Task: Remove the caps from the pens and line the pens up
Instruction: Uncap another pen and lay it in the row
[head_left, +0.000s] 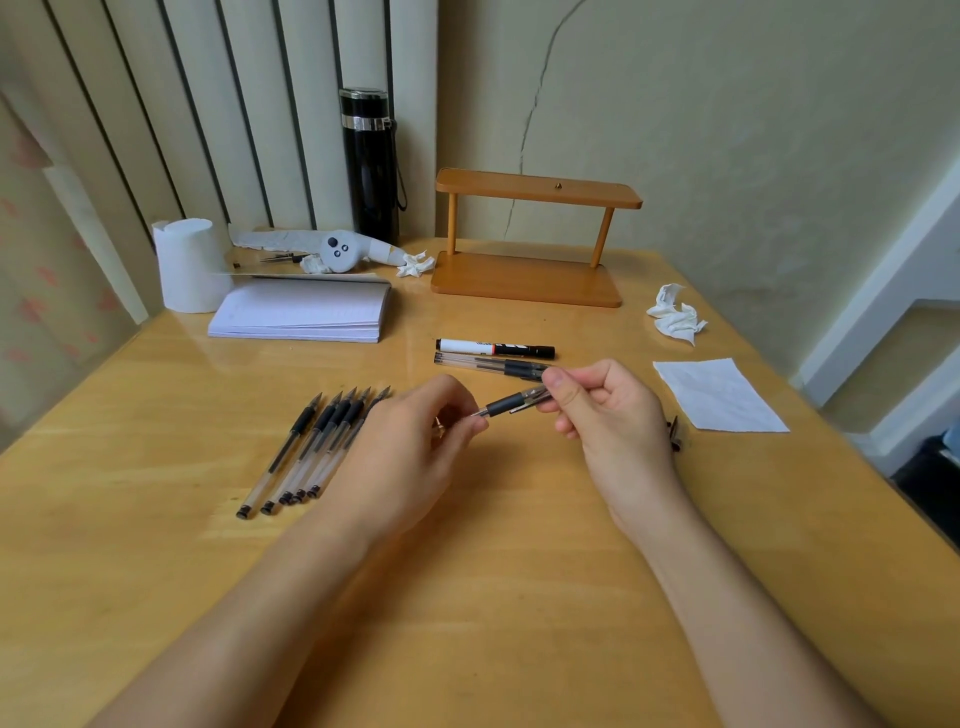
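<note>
Both of my hands hold one black gel pen (506, 406) above the middle of the wooden table (519, 519). My left hand (410, 447) pinches its left end. My right hand (608, 410) grips the clear cap (535, 399), whose clip lies along the dark grip. Several uncapped gel pens (317, 447) lie side by side to the left, tips pointing away from me. Capped gel pens (488, 362) and a white marker (493, 347) lie just beyond my hands. Loose caps (675, 434) peek out behind my right wrist.
A white paper sheet (719, 395) lies right of my hands, with a crumpled tissue (675, 314) beyond it. At the back stand a small wooden shelf (530, 249), a black flask (371, 166), a notepad (304, 312), a paper roll (189, 265) and a white controller (337, 252).
</note>
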